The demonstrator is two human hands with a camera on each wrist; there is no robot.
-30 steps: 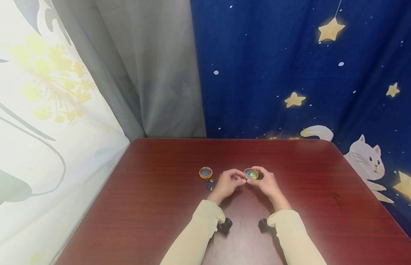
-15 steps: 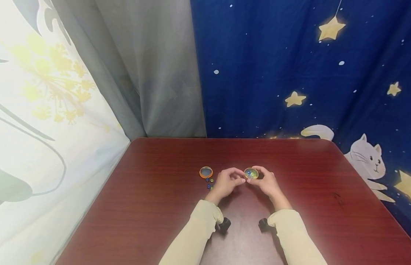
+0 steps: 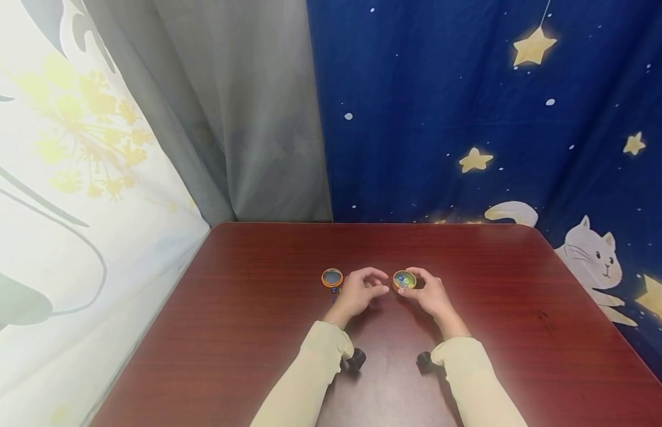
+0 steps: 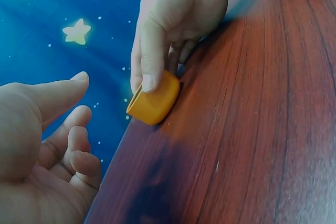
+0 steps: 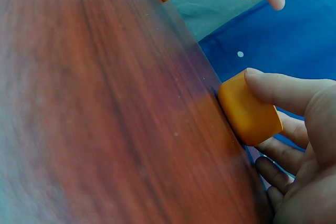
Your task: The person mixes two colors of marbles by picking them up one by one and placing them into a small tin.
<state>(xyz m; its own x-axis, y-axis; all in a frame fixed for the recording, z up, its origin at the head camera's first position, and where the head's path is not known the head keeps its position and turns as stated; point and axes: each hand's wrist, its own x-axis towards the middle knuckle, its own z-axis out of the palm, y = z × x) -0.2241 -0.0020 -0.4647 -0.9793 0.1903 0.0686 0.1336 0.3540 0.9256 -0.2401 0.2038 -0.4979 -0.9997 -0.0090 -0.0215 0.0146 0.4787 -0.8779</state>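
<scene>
My right hand (image 3: pixel 431 295) holds a small orange cup (image 4: pixel 160 103) between thumb and fingers, its mouth tilted toward the head camera. Blue and yellow-green glass marbles (image 3: pixel 404 280) show inside it. In the right wrist view the thumb presses on the cup's orange wall (image 5: pixel 248 111), low at the tabletop. Left of the cup, my left hand (image 3: pixel 359 293) hovers apart from it, fingers loosely bent. The left wrist view shows nothing between the fingers of that left hand (image 4: pixel 50 150). Behind its knuckles lie a few loose marbles (image 3: pixel 334 290), partly hidden by the hand.
An orange-rimmed round piece (image 3: pixel 332 286) with a grey middle rests on the table beyond the loose marbles; I cannot tell whether it is a lid or a dish. The reddish-brown table (image 3: pixel 256 332) ends at a grey curtain (image 3: pixel 267 148) and a blue starry curtain (image 3: pixel 416 118).
My left hand has drawn away from the cup, moving left and covering more of the loose marbles. The right hand and cup have stayed almost still.
</scene>
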